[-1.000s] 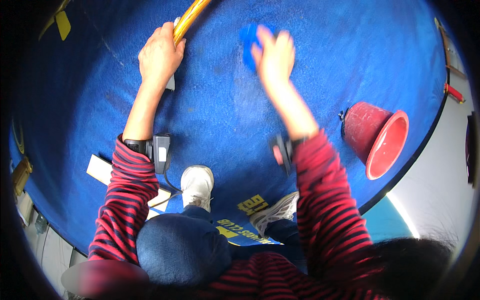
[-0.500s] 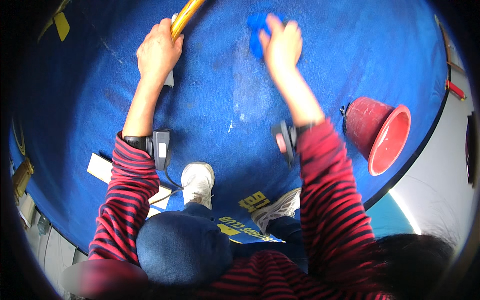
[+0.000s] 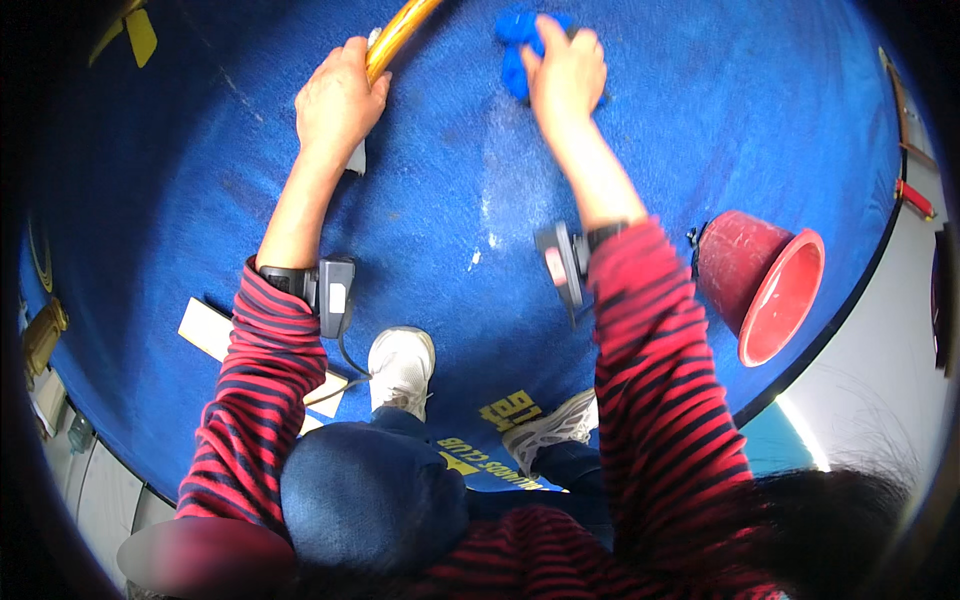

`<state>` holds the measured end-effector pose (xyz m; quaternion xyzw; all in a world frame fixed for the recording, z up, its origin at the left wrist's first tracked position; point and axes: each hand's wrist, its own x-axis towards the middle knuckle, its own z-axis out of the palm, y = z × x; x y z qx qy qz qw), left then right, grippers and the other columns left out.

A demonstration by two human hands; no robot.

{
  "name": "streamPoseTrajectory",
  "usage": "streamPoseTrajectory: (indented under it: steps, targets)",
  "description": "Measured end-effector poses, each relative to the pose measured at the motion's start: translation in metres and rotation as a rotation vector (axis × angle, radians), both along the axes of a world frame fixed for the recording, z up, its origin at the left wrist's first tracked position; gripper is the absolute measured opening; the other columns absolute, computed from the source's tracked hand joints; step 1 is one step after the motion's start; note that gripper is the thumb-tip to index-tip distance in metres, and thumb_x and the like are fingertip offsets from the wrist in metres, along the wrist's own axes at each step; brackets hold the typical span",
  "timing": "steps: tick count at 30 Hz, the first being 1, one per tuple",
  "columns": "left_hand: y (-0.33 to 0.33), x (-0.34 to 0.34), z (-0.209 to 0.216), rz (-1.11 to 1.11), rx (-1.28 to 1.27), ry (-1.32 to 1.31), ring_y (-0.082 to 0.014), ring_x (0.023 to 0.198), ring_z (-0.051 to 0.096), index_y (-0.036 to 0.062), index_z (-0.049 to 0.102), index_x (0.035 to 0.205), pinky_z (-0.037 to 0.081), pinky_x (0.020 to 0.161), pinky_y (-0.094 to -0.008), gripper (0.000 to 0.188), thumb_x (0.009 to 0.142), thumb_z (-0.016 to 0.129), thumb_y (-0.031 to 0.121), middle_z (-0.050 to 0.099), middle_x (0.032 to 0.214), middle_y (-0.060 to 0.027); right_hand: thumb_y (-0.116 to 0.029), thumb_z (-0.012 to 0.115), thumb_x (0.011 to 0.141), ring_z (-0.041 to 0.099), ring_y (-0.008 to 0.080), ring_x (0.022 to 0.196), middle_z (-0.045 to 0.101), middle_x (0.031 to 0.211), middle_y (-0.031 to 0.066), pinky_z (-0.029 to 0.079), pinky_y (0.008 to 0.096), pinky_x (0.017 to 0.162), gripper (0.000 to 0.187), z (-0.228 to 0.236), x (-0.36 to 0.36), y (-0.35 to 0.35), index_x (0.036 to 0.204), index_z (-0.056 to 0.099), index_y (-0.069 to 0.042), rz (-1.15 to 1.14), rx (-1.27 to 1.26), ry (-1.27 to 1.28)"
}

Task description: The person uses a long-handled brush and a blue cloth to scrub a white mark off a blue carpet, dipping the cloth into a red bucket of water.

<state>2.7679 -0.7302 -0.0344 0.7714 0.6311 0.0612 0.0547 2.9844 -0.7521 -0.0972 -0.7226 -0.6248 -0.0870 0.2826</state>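
Note:
My left hand (image 3: pixel 341 102) is closed round a glossy golden-yellow rod (image 3: pixel 405 34) that runs off the top edge of the head view. Bits of something white (image 3: pixel 358 158) show beside that hand; what they belong to is hidden. Over at the upper middle, my right hand (image 3: pixel 570 76) grips a crumpled blue cloth (image 3: pixel 516 66) against the blue fabric surface (image 3: pixel 440 200). Part of the cloth is covered by my fingers. Pale scuffs and small white specks (image 3: pixel 474 261) mark the fabric between my arms.
A red plastic bucket (image 3: pixel 745 262) lies tipped, its mouth toward the lower right. White flat pieces (image 3: pixel 204 327) lie beside my left forearm. My white shoes (image 3: pixel 402 368) rest on the fabric. A red object (image 3: pixel 915 200) sits by the right edge. Black boxes (image 3: pixel 336 298) are strapped at my wrists.
My left hand has shifted right with the rod. My right hand, still on the blue cloth, has moved slightly farther away. The whole view has shifted a little.

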Motion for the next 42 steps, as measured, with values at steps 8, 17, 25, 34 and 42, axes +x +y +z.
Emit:
streamPoseTrajectory:
  steps: [8,17,25,34,42]
  targets:
    - [0.0,-0.003,-0.007,-0.012,0.014,-0.045,-0.03,0.087,0.058,0.0061,0.05,0.097,0.046,0.075,-0.042,0.032,0.074,0.064,0.025,0.059,0.09,-0.0132,-0.022,0.073,0.058,0.05,0.0289,0.083,0.049,0.085,0.0105,0.039,0.0398,0.065,0.044,0.019,-0.022,-0.142,0.099,0.057,-0.024,0.458,-0.492,0.016]
    - [0.006,-0.011,0.0,0.026,-0.079,-0.067,-0.0312,0.088,0.059,0.0062,0.051,0.097,0.047,0.076,-0.0423,0.035,0.074,0.064,0.029,0.06,0.093,-0.0144,-0.024,0.07,0.065,0.05,0.0311,0.086,0.049,0.089,0.0128,0.041,0.0414,0.07,0.038,0.016,-0.057,-0.017,0.1,0.057,-0.021,0.181,-0.213,0.058]
    - [0.021,-0.021,-0.011,0.05,-0.016,-0.085,-0.0324,0.087,0.059,0.0088,0.052,0.098,0.047,0.072,-0.0441,0.037,0.074,0.064,0.035,0.061,0.091,-0.0148,-0.027,0.071,0.063,0.05,0.0264,0.082,0.048,0.082,0.0081,0.04,0.0394,0.067,0.039,0.013,-0.059,-0.076,0.099,0.058,-0.023,0.423,-0.355,-0.009]
    - [0.021,-0.02,-0.006,0.086,-0.094,-0.09,-0.0324,0.088,0.059,0.0101,0.05,0.103,0.047,0.072,-0.0442,0.044,0.075,0.062,0.042,0.062,0.093,-0.0148,-0.02,0.072,0.062,0.051,0.0296,0.083,0.05,0.086,0.0116,0.041,0.041,0.066,0.04,0.018,-0.078,-0.056,0.099,0.059,-0.021,0.334,-0.323,0.047]
    - [0.022,-0.021,-0.011,0.068,-0.091,-0.096,-0.0331,0.087,0.06,0.0094,0.051,0.103,0.047,0.073,-0.0446,0.045,0.075,0.062,0.042,0.062,0.093,-0.0155,-0.022,0.07,0.065,0.05,0.0293,0.085,0.048,0.086,0.0111,0.04,0.0405,0.07,0.035,0.013,-0.074,-0.031,0.098,0.058,-0.021,0.419,-0.28,0.026]
